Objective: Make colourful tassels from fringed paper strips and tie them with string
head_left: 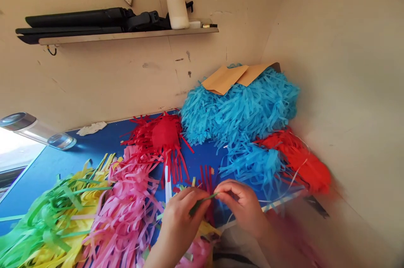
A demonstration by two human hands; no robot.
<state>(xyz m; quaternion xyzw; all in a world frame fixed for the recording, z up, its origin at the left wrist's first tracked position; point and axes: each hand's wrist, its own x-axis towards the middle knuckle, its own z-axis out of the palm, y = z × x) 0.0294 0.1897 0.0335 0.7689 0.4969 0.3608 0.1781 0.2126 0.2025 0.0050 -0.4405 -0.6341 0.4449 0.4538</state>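
My left hand (183, 213) is closed on a narrow green paper strip (209, 197) above the near edge of the table. My right hand (241, 202) pinches the other end of that strip between thumb and fingertips. Below and behind my hands are dark red fringe strips (206, 177) and a pink and yellow fringed bunch (202, 247), partly hidden by my left hand. To the left lie fringed paper bunches in pink (123, 213), yellow (91, 200) and green (44, 213). A red fringed bunch (166, 131) rests farther back.
A large blue fringed paper pile (240, 108) with brown cardboard pieces (225, 78) on top stands against the wall. An orange-red bunch (303, 163) leans at the right. A clear bottle (44, 131) is on the blue table (78, 146). Overhead, a shelf (135, 35) holds a white squeeze bottle (177, 5).
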